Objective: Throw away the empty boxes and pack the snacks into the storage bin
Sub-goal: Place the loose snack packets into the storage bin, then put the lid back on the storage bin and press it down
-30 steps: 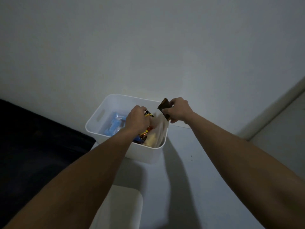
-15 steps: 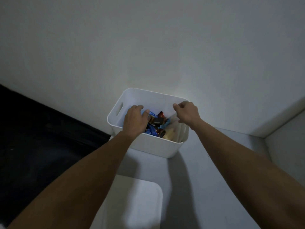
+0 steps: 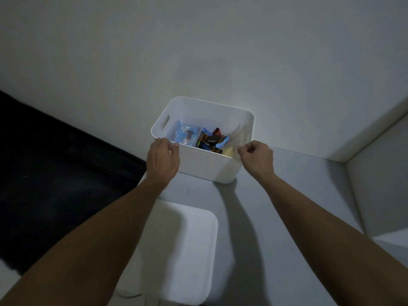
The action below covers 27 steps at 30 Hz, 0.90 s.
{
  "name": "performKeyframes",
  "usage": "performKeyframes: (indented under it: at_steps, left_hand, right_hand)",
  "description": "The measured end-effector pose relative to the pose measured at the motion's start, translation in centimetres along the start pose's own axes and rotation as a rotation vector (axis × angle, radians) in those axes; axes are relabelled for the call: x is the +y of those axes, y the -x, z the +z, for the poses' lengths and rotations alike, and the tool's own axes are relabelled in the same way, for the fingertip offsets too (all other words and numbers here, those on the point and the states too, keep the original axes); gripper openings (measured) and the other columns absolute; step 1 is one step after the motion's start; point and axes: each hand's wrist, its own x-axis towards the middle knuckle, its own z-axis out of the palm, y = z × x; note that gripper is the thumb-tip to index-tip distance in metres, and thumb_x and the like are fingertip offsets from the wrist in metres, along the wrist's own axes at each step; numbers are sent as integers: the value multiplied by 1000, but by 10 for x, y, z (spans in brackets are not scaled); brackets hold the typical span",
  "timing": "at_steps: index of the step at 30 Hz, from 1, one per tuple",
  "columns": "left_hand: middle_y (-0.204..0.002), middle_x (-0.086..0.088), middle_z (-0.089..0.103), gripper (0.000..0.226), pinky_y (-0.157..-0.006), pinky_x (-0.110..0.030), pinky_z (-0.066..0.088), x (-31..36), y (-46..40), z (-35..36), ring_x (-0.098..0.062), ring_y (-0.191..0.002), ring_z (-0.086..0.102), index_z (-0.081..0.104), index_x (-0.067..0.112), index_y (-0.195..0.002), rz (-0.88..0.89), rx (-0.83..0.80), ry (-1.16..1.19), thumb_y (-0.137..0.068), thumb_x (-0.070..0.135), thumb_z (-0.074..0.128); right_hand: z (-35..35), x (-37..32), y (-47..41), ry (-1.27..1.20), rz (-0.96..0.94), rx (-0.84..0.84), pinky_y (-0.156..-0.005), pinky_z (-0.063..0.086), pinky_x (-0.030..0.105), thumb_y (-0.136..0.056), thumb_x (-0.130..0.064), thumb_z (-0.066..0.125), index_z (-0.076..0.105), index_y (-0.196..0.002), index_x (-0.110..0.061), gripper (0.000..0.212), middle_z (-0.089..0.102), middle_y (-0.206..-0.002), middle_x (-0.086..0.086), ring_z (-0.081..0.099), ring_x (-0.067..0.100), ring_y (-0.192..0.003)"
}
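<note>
I see the white storage bin (image 3: 205,166) on the grey counter (image 3: 287,206), against the wall. My left hand (image 3: 163,157) grips its near-left rim, fingers curled over the edge. My right hand (image 3: 256,156) is loosely fisted beside the near-right corner, holding nothing I can make out. Snacks (image 3: 209,139) lie inside; a white lid (image 3: 176,250) sits nearer me.

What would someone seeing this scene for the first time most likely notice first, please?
Probably the white storage bin against the wall, with colourful snack packets inside, a light blue one at its left. Next, the two hands at its near rim: the left hand at the near left corner, the right hand curled beside the near right corner. A flat white lid lies nearer the camera.
</note>
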Motion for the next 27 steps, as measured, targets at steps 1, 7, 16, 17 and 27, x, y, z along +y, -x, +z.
performKeyframes:
  at_steps: [1,7,16,17,27]
  left_hand:
    - [-83,-20,57,24,-75,-46,45,-4,9,-3,-37,-84,55,51,5,-74,-12,-8,-8,-93,20,55]
    - [-90,-20,64,29,-80,-41,48,-38,54,-16,-37,-91,60,59,4,-76,-195,-265,-50,-89,29,60]
    - [-122,-22,55,48,-96,-43,45,-112,118,-46,-38,-114,51,55,-2,-116,-405,-506,-321,-86,34,62]
    - [-126,-24,51,53,-97,-44,43,-120,123,-49,-39,-117,49,51,-3,-121,-440,-504,-363,-86,36,62]
    - [-141,-24,39,70,-103,-48,40,-156,143,-66,-42,-127,41,27,-4,-141,-797,-582,-320,-87,29,57]
  right_hand:
    - [1,4,9,7,6,-22,-68,47,28,-84,-26,62,69,-80,-11,17,70,-80,7,65,22,-78]
    - [18,34,64,82,89,-275,-73,60,47,-78,-25,67,68,-73,-11,15,72,-75,13,70,32,-77]
    - [51,67,146,208,292,-616,-69,61,43,-83,-24,68,64,-98,2,30,68,-93,19,71,35,-83]
    - [56,71,152,240,278,-637,-72,59,37,-83,-26,68,62,-100,2,34,66,-96,18,69,36,-91]
    - [88,74,184,294,293,-615,-99,43,36,-90,-25,61,36,-139,1,61,49,-138,18,49,32,-126]
